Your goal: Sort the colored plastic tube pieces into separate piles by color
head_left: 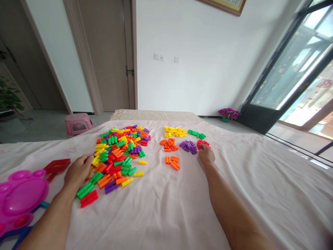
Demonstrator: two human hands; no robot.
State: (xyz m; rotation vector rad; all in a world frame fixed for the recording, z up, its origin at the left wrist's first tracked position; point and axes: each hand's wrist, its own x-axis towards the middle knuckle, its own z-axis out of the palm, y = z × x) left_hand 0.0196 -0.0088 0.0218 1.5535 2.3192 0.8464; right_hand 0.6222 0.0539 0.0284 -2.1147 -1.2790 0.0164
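A large mixed pile of plastic building pieces (117, 152), bullet-shaped and in several colours, lies on the left of the cloth. At its left edge is my left hand (79, 170), fingers curled together beside yellow pieces (95, 160); whatever they grip is hidden. My right hand (207, 155) reaches forward with its fingers pinched at a small group of red pieces (203, 142). Single-colour groups lie to its left and beyond: purple pieces (188, 147), orange pieces (169, 144), more orange pieces (173, 162), yellow pieces (175, 132) and green pieces (197, 134).
A pale cloth (161, 211) with wrinkles covers the table. Left of my left arm are a pink paw-shaped plastic toy (24, 194) and a red plastic part (57, 166). Beyond the table stand a pink stool (78, 124) and a pot of purple flowers (229, 114).
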